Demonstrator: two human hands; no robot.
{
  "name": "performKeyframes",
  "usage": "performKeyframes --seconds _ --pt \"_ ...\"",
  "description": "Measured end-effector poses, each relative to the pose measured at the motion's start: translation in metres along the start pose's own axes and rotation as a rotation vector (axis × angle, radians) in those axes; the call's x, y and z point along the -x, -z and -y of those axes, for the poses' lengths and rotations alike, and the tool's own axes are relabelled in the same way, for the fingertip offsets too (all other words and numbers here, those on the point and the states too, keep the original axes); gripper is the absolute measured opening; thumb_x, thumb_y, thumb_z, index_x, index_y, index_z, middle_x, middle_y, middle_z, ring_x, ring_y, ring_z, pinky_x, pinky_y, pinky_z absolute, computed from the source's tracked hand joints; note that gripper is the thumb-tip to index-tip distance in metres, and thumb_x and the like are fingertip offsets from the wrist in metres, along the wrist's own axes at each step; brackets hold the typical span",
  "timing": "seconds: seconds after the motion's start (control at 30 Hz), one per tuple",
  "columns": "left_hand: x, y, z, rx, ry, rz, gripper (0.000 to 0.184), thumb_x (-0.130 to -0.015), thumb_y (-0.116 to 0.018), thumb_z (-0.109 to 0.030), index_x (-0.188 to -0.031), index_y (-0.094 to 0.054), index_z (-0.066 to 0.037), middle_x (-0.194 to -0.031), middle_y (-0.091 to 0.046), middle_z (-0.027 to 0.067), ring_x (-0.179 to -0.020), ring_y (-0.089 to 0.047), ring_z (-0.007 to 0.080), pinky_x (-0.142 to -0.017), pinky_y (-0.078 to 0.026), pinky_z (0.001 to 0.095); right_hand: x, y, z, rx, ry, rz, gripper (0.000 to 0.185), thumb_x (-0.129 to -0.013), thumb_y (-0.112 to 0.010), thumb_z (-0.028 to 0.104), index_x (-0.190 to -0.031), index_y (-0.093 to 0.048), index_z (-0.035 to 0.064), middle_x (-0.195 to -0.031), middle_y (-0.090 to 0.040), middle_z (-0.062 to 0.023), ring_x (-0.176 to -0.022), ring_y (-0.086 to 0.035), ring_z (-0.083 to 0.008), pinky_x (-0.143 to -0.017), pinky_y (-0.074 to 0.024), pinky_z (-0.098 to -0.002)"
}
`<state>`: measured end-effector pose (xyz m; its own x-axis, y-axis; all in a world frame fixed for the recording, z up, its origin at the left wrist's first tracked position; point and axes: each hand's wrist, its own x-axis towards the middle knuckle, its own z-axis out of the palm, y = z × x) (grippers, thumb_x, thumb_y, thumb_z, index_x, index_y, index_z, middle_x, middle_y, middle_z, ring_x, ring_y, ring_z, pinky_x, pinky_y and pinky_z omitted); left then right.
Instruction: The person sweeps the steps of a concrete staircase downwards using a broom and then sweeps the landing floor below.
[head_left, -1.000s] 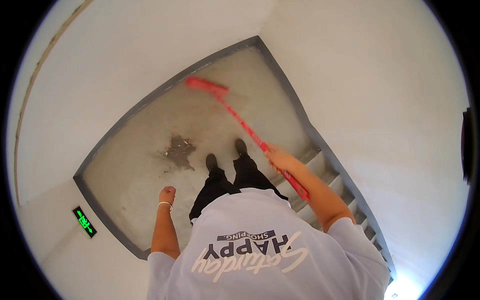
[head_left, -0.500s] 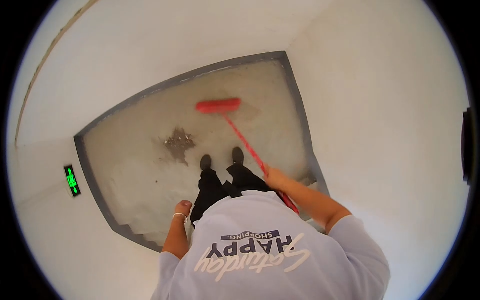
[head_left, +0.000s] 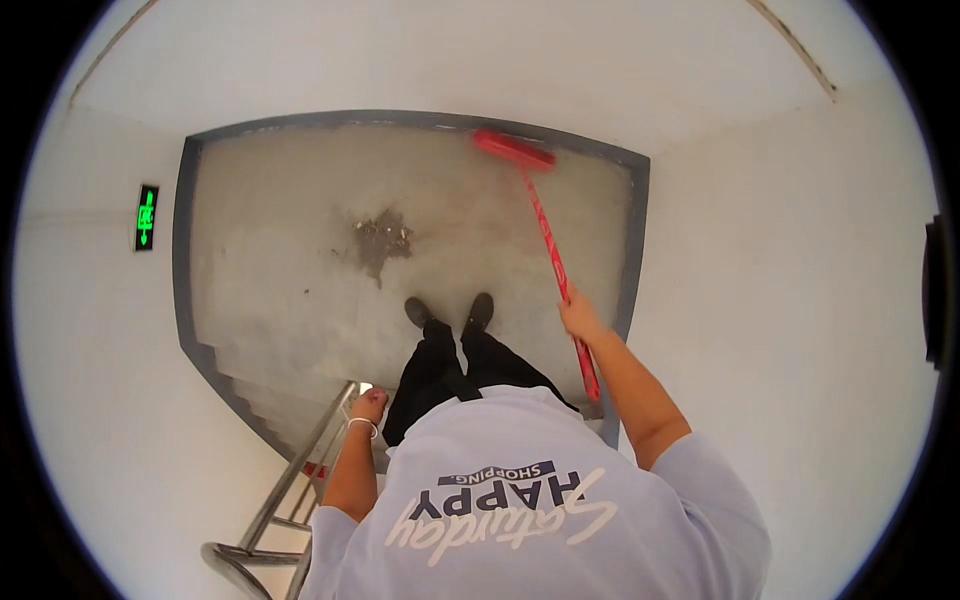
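My right hand (head_left: pixel 583 316) is closed around the red patterned handle of a broom (head_left: pixel 548 240). The broom's red head lies on the floor at the far side, close against the grey skirting, tilted with its left end farther away. The handle's lower end shows just below my hand. My left hand (head_left: pixel 369 405), with a white band on its wrist, hangs by my left hip with fingers curled in and nothing visible in it. It appears near the top of a metal railing (head_left: pixel 320 440); whether they touch I cannot tell.
A dark patch with small debris (head_left: pixel 382 240) lies on the grey floor (head_left: pixel 270 220), ahead of my shoes (head_left: pixel 480 312). Stairs (head_left: pixel 255 405) drop away at the lower left. A green exit sign (head_left: pixel 146 217) hangs on the left wall. White walls enclose the landing.
The broom head has moved away from me and to the right, up to the skirting. My right hand has shifted forward and right. The view has turned, bringing the railing into sight.
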<state>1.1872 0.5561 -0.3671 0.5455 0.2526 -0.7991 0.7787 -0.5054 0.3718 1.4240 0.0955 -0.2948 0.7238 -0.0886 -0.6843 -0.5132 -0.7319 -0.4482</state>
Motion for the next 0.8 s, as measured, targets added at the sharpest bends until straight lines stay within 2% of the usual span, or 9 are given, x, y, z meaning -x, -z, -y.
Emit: performKeyframes --seconds 0.2,0.3,0.4,0.43,0.47,0.6,0.63,0.7,0.8 --pt "0.003 -0.037 0.027 0.105 0.073 0.031 0.035 -0.08 -0.058 -0.034 -0.094 -0.068 -0.004 -0.084 -0.068 0.0163 -0.08 -0.066 0.0298 -0.073 -0.051 0.0382 0.005 -0.04 0.038 0.06 0.025 0.21 0.047 -0.087 -0.049 0.014 -0.133 -0.039 0.0119 -0.062 -0.055 -0.0121 -0.043 -0.055 -0.023 -0.042 -0.047 -0.0366" --pt "0.01 -0.033 0.012 0.011 0.011 0.037 0.034 -0.082 -0.055 -0.033 -0.096 -0.067 -0.005 -0.094 -0.067 0.0199 -0.09 -0.063 0.0377 -0.08 -0.049 0.0427 0.037 -0.02 0.067 0.045 0.039 0.331 0.041 -0.086 -0.052 0.02 -0.124 -0.045 0.0051 -0.069 -0.061 -0.0195 -0.049 -0.06 -0.0304 -0.047 -0.0491 -0.0405" --pt "-0.004 -0.026 0.005 0.042 0.008 0.047 0.037 -0.082 -0.053 -0.036 -0.095 -0.067 -0.005 -0.095 -0.066 0.0207 -0.092 -0.062 0.0384 -0.081 -0.049 0.043 0.047 -0.006 0.056 0.172 0.181 0.252 0.038 -0.085 -0.055 0.019 -0.119 -0.049 0.0043 -0.066 -0.06 -0.0168 -0.046 -0.059 -0.0287 -0.045 -0.0485 -0.0387" --pt "-0.014 -0.028 0.016 0.071 -0.044 -0.017 0.034 -0.082 -0.055 -0.034 -0.093 -0.068 -0.004 -0.086 -0.067 0.0177 -0.082 -0.064 0.0317 -0.075 -0.05 0.0397 0.054 0.0 0.052 0.195 0.187 0.254 0.038 -0.085 -0.055 0.019 -0.119 -0.049 0.0043 -0.066 -0.06 -0.0168 -0.046 -0.059 -0.0287 -0.045 -0.0485 -0.0387" --pt "-0.021 -0.029 0.028 0.099 -0.097 -0.08 0.032 -0.082 -0.057 -0.032 -0.091 -0.068 -0.003 -0.077 -0.068 0.0146 -0.071 -0.066 0.025 -0.068 -0.051 0.0364 0.064 0.01 0.047 0.208 0.116 0.26 0.032 -0.085 -0.055 0.018 -0.112 -0.051 0.0028 -0.065 -0.058 -0.0142 -0.045 -0.057 -0.0255 -0.043 -0.0464 -0.0369" --pt "-0.033 -0.009 0.042 0.174 -0.06 -0.121 0.032 -0.082 -0.058 -0.03 -0.094 -0.067 -0.002 -0.077 -0.068 0.0143 -0.07 -0.065 0.024 -0.066 -0.051 0.0347 0.106 0.07 0.019 0.257 -0.22 0.26 0.018 -0.082 -0.059 0.017 -0.083 -0.053 0.0 -0.059 -0.054 -0.0093 -0.042 -0.052 -0.02 -0.039 -0.0412 -0.035" --pt "-0.031 -0.002 0.042 0.189 -0.058 -0.122 0.032 -0.082 -0.058 -0.03 -0.094 -0.067 -0.002 -0.077 -0.068 0.0143 -0.07 -0.065 0.024 -0.066 -0.051 0.0347 0.11 0.09 0.001 0.388 -0.351 0.258 0.024 -0.079 -0.063 0.015 -0.095 -0.057 -0.0018 -0.062 -0.058 -0.0125 -0.046 -0.056 -0.0246 -0.041 -0.0436 -0.0376" --pt "-0.024 0.021 0.039 0.271 0.046 -0.083 0.036 -0.08 -0.057 -0.037 -0.094 -0.069 -0.006 -0.095 -0.066 0.0191 -0.093 -0.062 0.0368 -0.082 -0.049 0.0424 0.124 0.136 -0.029 0.516 -0.442 0.191 0.025 -0.075 -0.067 0.017 -0.091 -0.06 -0.0023 -0.06 -0.058 -0.0135 -0.046 -0.056 -0.0237 -0.041 -0.0442 -0.0374" --pt "-0.044 0.011 0.087 0.338 0.097 -0.112 0.035 -0.08 -0.058 -0.035 -0.096 -0.069 -0.007 -0.096 -0.067 0.0188 -0.092 -0.063 0.0356 -0.082 -0.05 0.0409 0.131 0.194 -0.015 0.636 -0.581 0.153 0.026 -0.074 -0.068 0.018 -0.078 -0.062 -0.0067 -0.058 -0.058 -0.0135 -0.043 -0.056 -0.0223 -0.038 -0.044 -0.0354"
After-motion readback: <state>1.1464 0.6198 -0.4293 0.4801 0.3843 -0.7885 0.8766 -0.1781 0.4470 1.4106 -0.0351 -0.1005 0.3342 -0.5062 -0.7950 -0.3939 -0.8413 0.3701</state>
